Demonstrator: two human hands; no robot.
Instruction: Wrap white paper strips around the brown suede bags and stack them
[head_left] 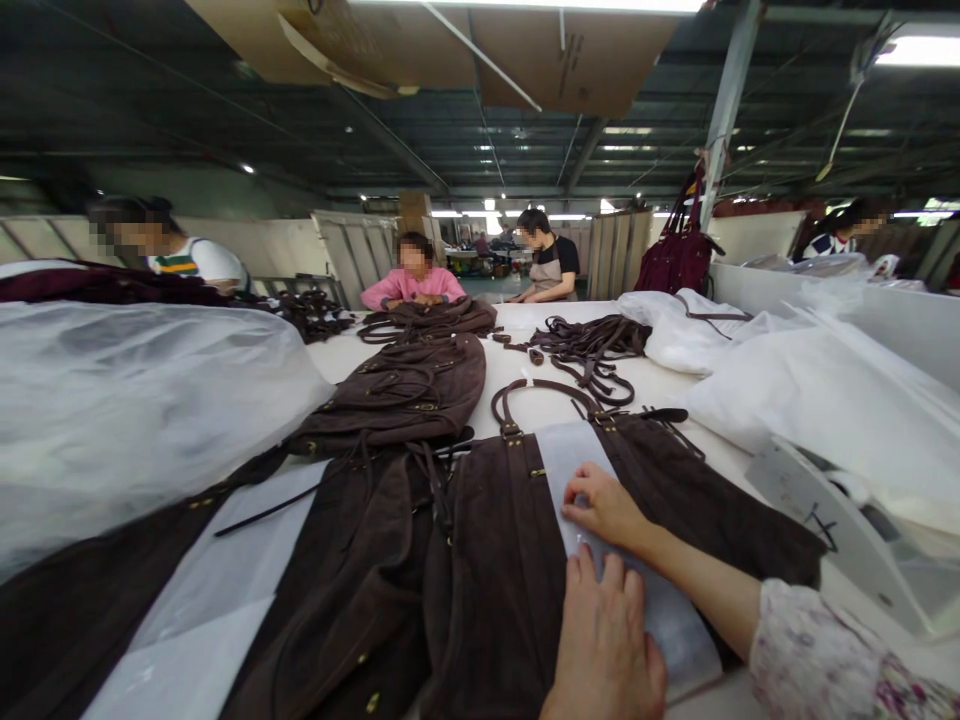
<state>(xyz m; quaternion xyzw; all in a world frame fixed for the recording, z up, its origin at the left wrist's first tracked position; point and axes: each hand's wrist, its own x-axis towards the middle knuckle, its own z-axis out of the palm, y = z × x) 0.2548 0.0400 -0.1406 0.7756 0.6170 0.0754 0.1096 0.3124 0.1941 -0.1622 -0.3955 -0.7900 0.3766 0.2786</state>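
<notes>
Plastic strip (571,448) under loosely bent hands (609,625).

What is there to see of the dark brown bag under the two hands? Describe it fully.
The dark brown bag lies flat on the white table, soft and suede-like, with brass-coloured studs. A handle arches beyond its far edge. A pale, translucent sheet crosses it; left hand and right hand rest on that sheet.
</notes>
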